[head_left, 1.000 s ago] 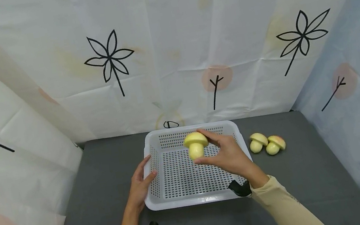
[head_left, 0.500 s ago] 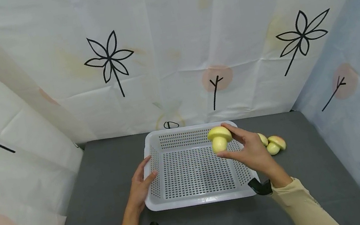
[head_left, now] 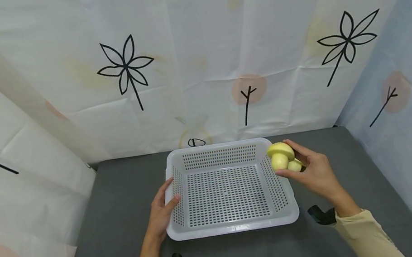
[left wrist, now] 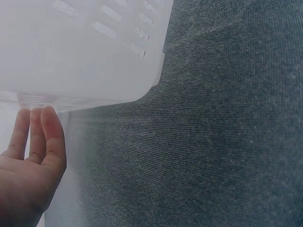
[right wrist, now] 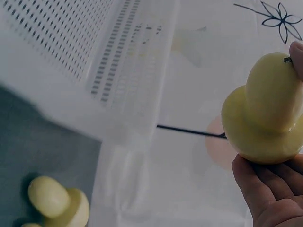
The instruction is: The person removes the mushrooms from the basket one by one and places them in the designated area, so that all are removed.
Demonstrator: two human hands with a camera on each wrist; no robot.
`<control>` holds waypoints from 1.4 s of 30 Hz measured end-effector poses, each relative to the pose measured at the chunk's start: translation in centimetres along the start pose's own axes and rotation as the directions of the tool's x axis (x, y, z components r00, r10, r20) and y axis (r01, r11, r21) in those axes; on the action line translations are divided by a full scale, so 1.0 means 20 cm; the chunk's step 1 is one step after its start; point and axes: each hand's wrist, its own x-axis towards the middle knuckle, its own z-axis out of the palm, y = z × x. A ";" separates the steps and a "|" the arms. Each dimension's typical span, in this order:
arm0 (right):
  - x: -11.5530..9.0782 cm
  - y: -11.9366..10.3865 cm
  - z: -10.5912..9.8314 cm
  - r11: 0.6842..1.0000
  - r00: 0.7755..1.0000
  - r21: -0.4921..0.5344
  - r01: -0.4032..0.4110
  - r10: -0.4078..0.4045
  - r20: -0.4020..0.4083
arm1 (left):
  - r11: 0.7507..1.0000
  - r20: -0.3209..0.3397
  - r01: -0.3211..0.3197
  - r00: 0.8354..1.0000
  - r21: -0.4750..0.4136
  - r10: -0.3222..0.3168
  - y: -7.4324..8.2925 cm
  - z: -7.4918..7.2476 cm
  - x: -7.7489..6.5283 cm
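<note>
A yellow toy mushroom (head_left: 280,154) is pinched between the thumb and fingers of my right hand (head_left: 319,175), at the right rim of a white perforated basket (head_left: 233,227). Seen from the right wrist, this mushroom (right wrist: 265,113) has its stem up by the thumb and its cap on the fingers. My left hand (head_left: 158,219) grips the basket's left side, thumb over the rim; in the left wrist view its fingers (left wrist: 54,137) reach behind the edge. Beyond the held mushroom, a second mushroom (head_left: 294,165) shows partly; my right hand covers what else lies there.
In the right wrist view, loose mushrooms (right wrist: 57,201) lie on the dark grey table (head_left: 125,184), one cut off by the frame. A patterned white cloth (head_left: 193,57) walls the back and both sides, close behind the basket.
My right hand has carried the mushroom rightward, from above the basket's middle to its right rim, and now covers mushrooms seen earlier on the table. My left hand stays put.
</note>
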 end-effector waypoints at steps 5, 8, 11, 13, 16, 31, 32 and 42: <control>-0.03 0.08 -0.06 0.998 0.998 -0.045 -0.047 0.046 -0.030 | 1.000 -0.003 0.003 1.000 0.013 -0.003 0.00 0.00 0.00; -0.05 0.13 -0.09 0.995 0.997 -0.072 -0.073 0.070 -0.043 | 1.000 -0.001 0.005 1.000 0.010 -0.005 0.00 0.00 0.00; -0.07 0.18 -0.12 0.990 0.994 -0.102 -0.100 0.095 -0.049 | 1.000 -0.004 0.012 1.000 0.002 -0.012 0.00 0.01 0.00; -0.09 0.22 -0.12 0.984 0.992 -0.132 -0.120 0.114 -0.051 | 1.000 -0.008 0.016 1.000 0.003 -0.016 0.00 0.00 0.00; -0.10 0.27 -0.13 0.971 0.988 -0.181 -0.156 0.149 -0.048 | 1.000 -0.013 0.016 1.000 0.010 -0.016 0.00 0.00 0.00; -0.18 0.47 -0.08 0.914 0.973 -0.335 -0.227 0.227 -0.040 | 1.000 -0.001 0.022 1.000 -0.012 -0.022 0.01 0.01 0.00; -0.18 0.48 -0.08 0.913 0.972 -0.338 -0.230 0.231 -0.036 | 1.000 -0.001 0.025 1.000 -0.014 -0.025 0.02 0.01 -0.01; -0.22 0.58 -0.03 0.896 0.976 -0.388 -0.216 0.210 -0.059 | 1.000 0.005 0.010 1.000 -0.006 -0.010 0.01 0.01 -0.01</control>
